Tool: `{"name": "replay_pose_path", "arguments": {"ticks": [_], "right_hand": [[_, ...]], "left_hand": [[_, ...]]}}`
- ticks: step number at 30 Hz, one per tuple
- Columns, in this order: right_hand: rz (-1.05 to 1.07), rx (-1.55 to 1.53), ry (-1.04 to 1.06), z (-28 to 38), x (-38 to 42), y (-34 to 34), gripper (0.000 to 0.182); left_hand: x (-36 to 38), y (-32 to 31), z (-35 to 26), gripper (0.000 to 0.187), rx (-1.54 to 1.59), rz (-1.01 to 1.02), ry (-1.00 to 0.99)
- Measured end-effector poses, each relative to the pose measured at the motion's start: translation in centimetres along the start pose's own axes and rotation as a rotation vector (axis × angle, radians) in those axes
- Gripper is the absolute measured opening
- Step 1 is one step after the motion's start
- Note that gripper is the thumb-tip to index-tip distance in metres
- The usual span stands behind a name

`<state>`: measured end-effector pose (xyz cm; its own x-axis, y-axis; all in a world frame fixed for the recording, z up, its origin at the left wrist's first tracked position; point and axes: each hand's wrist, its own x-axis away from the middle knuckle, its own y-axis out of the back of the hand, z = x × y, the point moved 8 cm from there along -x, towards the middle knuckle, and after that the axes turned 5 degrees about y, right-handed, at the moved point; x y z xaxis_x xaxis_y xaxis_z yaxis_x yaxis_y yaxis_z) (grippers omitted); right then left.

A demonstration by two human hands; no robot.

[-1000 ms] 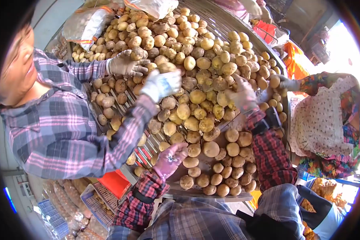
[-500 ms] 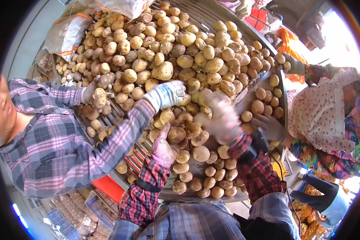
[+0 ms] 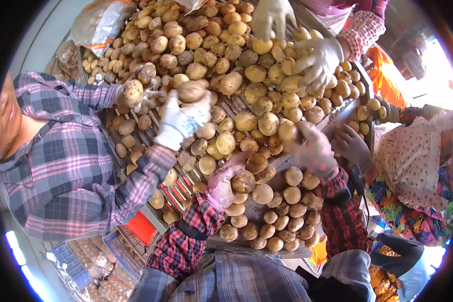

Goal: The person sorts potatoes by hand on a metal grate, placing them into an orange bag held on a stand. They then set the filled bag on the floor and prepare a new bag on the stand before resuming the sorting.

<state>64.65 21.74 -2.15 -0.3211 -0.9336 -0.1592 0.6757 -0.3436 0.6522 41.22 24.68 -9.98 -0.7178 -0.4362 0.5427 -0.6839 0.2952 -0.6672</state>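
My left hand (image 3: 220, 189), in a pink glove, is closed around the side of a potato (image 3: 243, 182) at the near edge of the heap. My right hand (image 3: 314, 155), in a soiled pale glove and a little blurred, has its fingers against another potato (image 3: 287, 131) and seems to grip it. Between and below my hands, several potatoes (image 3: 293, 195) lie on the metal surface nearest me. Beyond them spreads the large potato heap (image 3: 231, 83) on a slatted table.
A co-worker's white-gloved hand (image 3: 183, 118) lifts a potato at left. Two more white gloves (image 3: 319, 60) reach in from the top. Another co-worker's grey-gloved hand (image 3: 355, 146) is right beside my right hand. A plastic sack (image 3: 101, 27) lies at the upper left, crates (image 3: 70, 264) below.
My right hand has moved right, onto a potato. My left hand keeps hold beside the near potatoes. White gloves have come in at the top, and the left co-worker's glove has lifted a potato.
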Motion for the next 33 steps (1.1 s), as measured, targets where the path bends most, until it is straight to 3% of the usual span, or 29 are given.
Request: {"name": "replay_pose_path", "arguments": {"ticks": [1,4,5,7,8,11,13,15,16,20,21,23,26,28,30,32,33], "right_hand": [[0.087,0.028,0.156,1.9,0.5,-0.9,0.041],[0.526,0.136,0.262,5.9,0.8,-3.7,0.040],[0.424,0.185,0.402,6.9,-0.3,-3.4,0.042],[0.370,0.257,0.152,5.1,-4.3,-3.4,0.049],[0.008,0.650,0.467,2.8,-5.2,-4.5,0.052],[0.428,0.574,0.006,-0.8,-10.4,-8.0,0.047],[0.487,0.664,-0.029,-0.8,-11.0,-9.1,0.044],[0.391,0.612,-0.030,-1.4,-10.4,-9.6,0.049],[0.420,0.599,-0.123,-1.8,-9.8,-9.8,0.056],[0.392,0.527,-0.141,-1.3,-7.7,-9.1,0.063],[0.159,0.367,0.092,-1.6,-6.9,-8.7,0.054],[-0.032,0.047,0.169,3.1,-6.3,-6.2,0.036],[0.365,-0.169,0.228,9.9,-3.8,-7.5,0.042],[0.574,-0.055,0.460,12.9,-2.3,-9.7,0.053],[0.775,0.087,0.185,12.7,-4.6,-9.3,0.074],[0.304,-0.143,0.454,5.4,-10.4,-10.2,0.066],[0.220,0.289,0.130,5.9,-14.2,-7.4,0.048]], "left_hand": [[0.0,0.8,-0.1,0.051,-0.060,-0.091,-0.021],[0.4,2.6,-0.1,0.050,-0.120,-0.088,-0.040],[0.6,3.2,0.0,0.049,-0.124,-0.087,-0.040],[1.0,4.9,0.6,0.047,-0.046,-0.096,-0.042],[1.5,5.8,0.8,0.046,0.035,-0.106,-0.044],[2.7,5.9,-0.2,0.046,0.078,-0.128,-0.066],[3.4,5.4,-0.8,0.047,0.056,-0.146,-0.066],[3.6,6.9,-0.6,0.048,0.007,-0.179,-0.063],[3.6,7.4,-0.4,0.048,-0.049,-0.201,-0.052],[3.9,7.7,0.3,0.048,0.007,-0.170,-0.095],[4.2,7.3,0.0,0.048,0.004,-0.152,-0.098],[4.9,5.8,-0.5,0.052,-0.017,-0.020,-0.053],[5.2,4.6,-0.9,0.058,0.182,0.073,-0.029],[4.6,4.5,-0.8,0.062,0.214,0.180,-0.081],[4.9,3.8,-0.5,0.059,0.426,0.279,0.036],[4.9,5.6,0.2,0.054,0.405,0.163,-0.004],[5.2,5.3,0.2,0.054,0.474,0.159,0.024]]}}
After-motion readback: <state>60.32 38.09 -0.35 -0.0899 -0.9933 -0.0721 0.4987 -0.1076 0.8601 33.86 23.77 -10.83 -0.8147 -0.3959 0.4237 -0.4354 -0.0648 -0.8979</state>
